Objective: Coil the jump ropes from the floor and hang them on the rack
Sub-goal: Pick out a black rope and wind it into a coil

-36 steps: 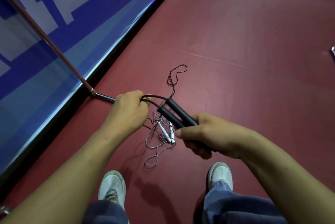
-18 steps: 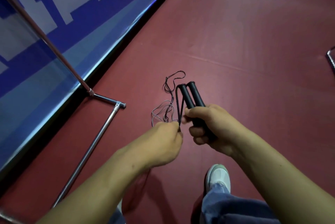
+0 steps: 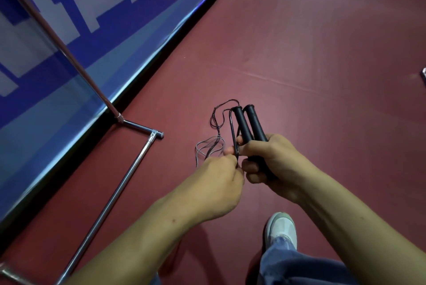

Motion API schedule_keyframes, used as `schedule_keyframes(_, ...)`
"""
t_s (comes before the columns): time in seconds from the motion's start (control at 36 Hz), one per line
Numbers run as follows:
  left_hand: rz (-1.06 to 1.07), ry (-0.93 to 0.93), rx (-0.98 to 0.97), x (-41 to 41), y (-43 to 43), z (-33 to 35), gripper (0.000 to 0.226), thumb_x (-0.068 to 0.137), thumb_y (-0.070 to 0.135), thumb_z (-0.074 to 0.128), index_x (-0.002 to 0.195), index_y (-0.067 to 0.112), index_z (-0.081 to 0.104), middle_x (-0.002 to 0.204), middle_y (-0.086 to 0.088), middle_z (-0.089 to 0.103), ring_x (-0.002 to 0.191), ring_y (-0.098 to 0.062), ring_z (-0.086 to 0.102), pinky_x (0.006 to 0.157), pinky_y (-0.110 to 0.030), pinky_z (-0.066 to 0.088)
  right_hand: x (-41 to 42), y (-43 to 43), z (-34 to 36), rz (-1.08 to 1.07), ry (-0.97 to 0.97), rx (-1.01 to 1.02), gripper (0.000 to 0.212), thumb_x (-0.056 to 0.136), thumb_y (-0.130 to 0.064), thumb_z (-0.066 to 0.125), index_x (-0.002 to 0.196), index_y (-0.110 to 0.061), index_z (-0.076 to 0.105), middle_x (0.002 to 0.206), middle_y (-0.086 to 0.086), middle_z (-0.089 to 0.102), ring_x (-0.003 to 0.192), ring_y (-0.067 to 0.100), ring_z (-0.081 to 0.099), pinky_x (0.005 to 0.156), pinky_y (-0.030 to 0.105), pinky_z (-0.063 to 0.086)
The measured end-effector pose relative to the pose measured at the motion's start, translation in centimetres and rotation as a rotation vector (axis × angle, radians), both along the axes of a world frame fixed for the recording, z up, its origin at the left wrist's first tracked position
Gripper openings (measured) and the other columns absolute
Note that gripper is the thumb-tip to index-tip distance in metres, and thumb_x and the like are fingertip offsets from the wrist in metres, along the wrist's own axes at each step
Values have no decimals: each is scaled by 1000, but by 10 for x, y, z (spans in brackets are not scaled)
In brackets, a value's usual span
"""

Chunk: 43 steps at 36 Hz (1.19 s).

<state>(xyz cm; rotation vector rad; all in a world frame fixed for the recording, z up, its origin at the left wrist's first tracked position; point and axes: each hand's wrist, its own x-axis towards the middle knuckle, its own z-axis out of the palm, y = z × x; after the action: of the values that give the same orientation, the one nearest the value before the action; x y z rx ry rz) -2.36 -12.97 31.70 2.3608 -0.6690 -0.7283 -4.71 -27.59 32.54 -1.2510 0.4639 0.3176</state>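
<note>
My right hand (image 3: 274, 167) grips the two black handles (image 3: 250, 123) of a jump rope side by side, their tops pointing away from me. My left hand (image 3: 221, 181) pinches the black cord (image 3: 232, 132) that loops out of the handles, right beside my right fingers. On the red floor beyond my hands lies a thin tangled rope (image 3: 214, 144), partly hidden behind my left hand. The metal rack (image 3: 129, 169) stands at the left, with its base bar on the floor and a slanted pole (image 3: 69, 58) rising from it.
A blue and white banner wall (image 3: 80, 19) runs along the left edge of the red floor (image 3: 311, 42). My right shoe (image 3: 281, 229) and jeans leg (image 3: 299, 268) are at the bottom. A small metal piece (image 3: 423, 76) shows at the right edge.
My left hand came down from the rack foot to beside my right hand and now pinches the cord. The handles swung upright. The white handles on the floor are now hidden.
</note>
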Motion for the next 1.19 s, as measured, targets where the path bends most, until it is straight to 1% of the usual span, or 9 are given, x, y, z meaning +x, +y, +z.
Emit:
schedule_keyframes(0.08,-17,-6,9,0,-1,3,14,101,23,39,90,18,47,85,0,52,63,-12,51,50,-23,33,0,5,-3,-5,-25,-12,16,79,-1,68,92,-6,61,80,11,64,48,11,41,40,21,36)
schedule_keyframes(0.22,-48,-24,35,-2,0,5,14,101,20,39,93,14,48,84,-2,51,61,-17,50,52,-27,35,2,-2,-6,-16,-24,-18,12,82,2,70,92,-2,65,84,15,61,52,13,43,42,22,33)
schedule_keyframes(0.36,-66,-45,55,-5,0,5,7,99,19,39,95,21,43,81,1,47,61,-16,49,58,-32,37,2,0,-14,2,-32,-92,51,71,-18,81,115,5,67,73,4,55,63,16,45,47,24,33)
schedule_keyframes(0.47,-62,-84,28,-8,0,2,10,101,22,38,92,23,44,84,-1,51,64,-19,51,59,-34,40,3,-1,-13,-7,-73,-97,24,88,-11,75,112,-8,75,70,0,58,63,17,47,51,28,36)
schedule_keyframes(0.67,-63,-177,-66,-11,-1,1,19,102,37,42,91,22,47,90,-1,60,80,-28,59,73,-44,51,9,7,-8,-276,-62,-21,5,95,-11,64,96,-7,67,65,2,52,60,19,44,48,28,35)
schedule_keyframes(0.83,-114,-360,37,-13,-1,6,45,90,62,55,114,24,51,89,3,58,95,-25,60,77,-37,43,11,-1,-4,-303,-32,1,13,99,-12,58,87,-14,56,66,2,52,62,21,55,53,29,47)
schedule_keyframes(0.94,-81,-308,-34,-15,1,8,47,92,56,56,128,28,48,106,1,65,103,-29,62,82,-41,52,10,-7,-6,-271,-22,-180,9,101,-13,57,93,-12,54,74,6,52,57,18,59,56,33,50)
schedule_keyframes(1.11,-134,-472,-116,5,13,9,19,92,42,56,94,23,61,90,1,61,88,-29,61,74,-43,52,8,-19,-14,-62,36,-653,9,97,-9,55,88,-9,53,74,16,50,44,16,53,48,31,35)
schedule_keyframes(1.19,-172,-503,-237,23,24,14,22,88,41,58,88,22,68,80,5,63,77,-24,62,68,-42,52,3,-18,-6,155,56,-782,25,101,-28,59,82,-13,53,63,9,50,43,20,42,40,23,33)
